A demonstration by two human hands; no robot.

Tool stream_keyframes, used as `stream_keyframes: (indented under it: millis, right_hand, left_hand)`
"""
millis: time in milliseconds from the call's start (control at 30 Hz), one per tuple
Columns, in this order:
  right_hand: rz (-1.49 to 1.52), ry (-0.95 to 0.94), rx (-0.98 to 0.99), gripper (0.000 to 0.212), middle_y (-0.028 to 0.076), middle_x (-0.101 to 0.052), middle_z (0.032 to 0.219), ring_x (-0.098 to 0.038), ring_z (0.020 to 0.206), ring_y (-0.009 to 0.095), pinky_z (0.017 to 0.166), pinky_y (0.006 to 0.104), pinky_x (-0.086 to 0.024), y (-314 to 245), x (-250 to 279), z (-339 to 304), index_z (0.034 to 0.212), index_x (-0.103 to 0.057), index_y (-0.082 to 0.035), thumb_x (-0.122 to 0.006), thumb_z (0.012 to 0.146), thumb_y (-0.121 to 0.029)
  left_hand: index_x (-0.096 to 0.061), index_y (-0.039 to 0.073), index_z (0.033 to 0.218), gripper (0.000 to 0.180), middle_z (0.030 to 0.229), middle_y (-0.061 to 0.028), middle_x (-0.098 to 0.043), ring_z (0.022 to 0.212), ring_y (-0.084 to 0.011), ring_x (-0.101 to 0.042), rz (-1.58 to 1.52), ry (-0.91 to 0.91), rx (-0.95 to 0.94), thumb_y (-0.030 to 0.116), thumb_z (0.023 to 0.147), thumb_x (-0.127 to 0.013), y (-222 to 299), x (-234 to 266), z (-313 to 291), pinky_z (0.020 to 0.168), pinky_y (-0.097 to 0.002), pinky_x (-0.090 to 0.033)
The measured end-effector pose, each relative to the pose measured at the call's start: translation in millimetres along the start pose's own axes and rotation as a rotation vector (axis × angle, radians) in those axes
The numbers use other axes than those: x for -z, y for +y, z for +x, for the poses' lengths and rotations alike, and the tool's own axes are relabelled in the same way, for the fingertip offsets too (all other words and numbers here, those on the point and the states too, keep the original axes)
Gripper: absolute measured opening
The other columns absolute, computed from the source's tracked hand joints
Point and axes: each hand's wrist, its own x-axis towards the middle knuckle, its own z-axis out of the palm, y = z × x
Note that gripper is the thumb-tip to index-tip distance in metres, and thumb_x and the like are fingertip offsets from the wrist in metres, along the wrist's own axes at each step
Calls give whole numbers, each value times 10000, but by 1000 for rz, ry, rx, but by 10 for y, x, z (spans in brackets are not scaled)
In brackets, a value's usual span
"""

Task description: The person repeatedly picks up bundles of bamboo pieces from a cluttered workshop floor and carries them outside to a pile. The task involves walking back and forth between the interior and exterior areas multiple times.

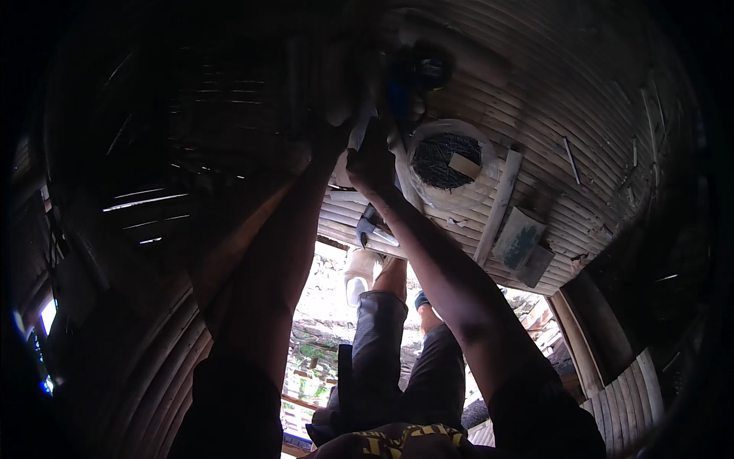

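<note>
Your right hand (372, 162) is just to the left of the nail container (459, 200), which is round, pale and rather see-through. The fingers of this hand look curled, and the thumb is beside the lower end of a narrow pale strip (358, 131); because of the shadow, I cannot tell if they grip it firmly. Your left hand (330, 139) is further to the left of the container, on the other side of the strip. It is very dark there, so I cannot tell how far its fingers are open, or what they hold. The strip itself is left of the container, between your two hands.

Inside the container there are many dark nails (436, 164), with a flat tan piece (463, 165) on top of them. A hammer (367, 226) with a dark claw head lies to the left of the container and nearer to you. Just to the right of the container is a long wooden board (498, 206), and beyond this board, nearer to you than the container, a greenish-grey panel (517, 237). All around the container stretches the slatted floor (566, 99). Behind the container, a dark blue object (399, 88) is too shadowed to recognise.
</note>
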Motion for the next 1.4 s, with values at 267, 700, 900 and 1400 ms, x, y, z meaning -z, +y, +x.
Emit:
stream_keyframes:
  millis: [267, 700, 900, 1400]
  right_hand:
    - [-98, -155, -89, 490, 229, -537, 1153, -583, 1013, 378, 808, 452, -499, 90, 24, 147, 1220, -498, 28, -671, 787, -123]
    - [34, -424, -58, 202, 181, -650, 899, -640, 844, 259, 777, 352, -489, 1147, 2442, 2372, 1065, -616, -29, -566, 920, -161]
    - [-389, -116, 99, 607, 193, -606, 1127, -618, 1011, 358, 885, 416, -513, 1571, 2026, 1994, 1306, -487, -58, -740, 772, -197]
    - [517, -76, -214, 619, 136, -504, 1290, -518, 1183, 223, 936, 332, -477, 300, 2965, 399, 1361, -395, -56, -709, 842, -182]
  left_hand:
    - [-411, 8, 1416, 878, 1393, -219, -476, 1312, -294, -446, -132, -181, 152, 406, 732, -790, 126, 161, -57, 1065, -382, -366]
    - [-566, 5, 1241, 510, 1178, -169, -614, 1065, -250, -616, 101, 134, 237, 335, 866, -673, -33, 916, 593, 867, -362, -507]
    - [-621, -6, 1122, 421, 1160, -211, -609, 1005, -334, -630, 10, 101, 40, 336, 878, -637, 134, 752, 292, 897, -451, -490]
    - [-145, 130, 1535, 810, 1501, -137, -326, 1315, -281, -422, -639, -13, 137, 143, 876, -616, 2292, 450, -838, 1063, -428, -387]
